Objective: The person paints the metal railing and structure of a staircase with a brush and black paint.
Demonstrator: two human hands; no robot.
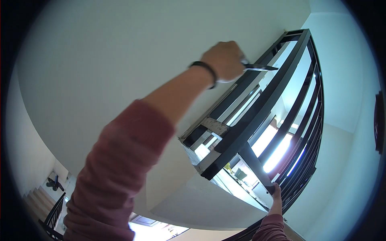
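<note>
My left hand (223,62), with a dark band at the wrist, is closed around a tool with a thin, dark, tapering blade (261,67). A bright edge runs along the underside of that blade, and the handle is hidden in my fist. In this view the blade overlaps the top of a dark slatted railing (257,116). Below it, a whitish, mottled patch (217,126) shows on a short crosspiece near the railing's corner. Lower right, my right hand (276,190) has its fingers wrapped at the end of a dark railing bar (256,168).
A pale wall (120,52) fills the left side beside the railing. Stairs (40,201) with another dark balustrade (54,213) lie far below at the lower left. Through the slats, bright windows (277,152) show. A dark object (378,122) is at the right wall.
</note>
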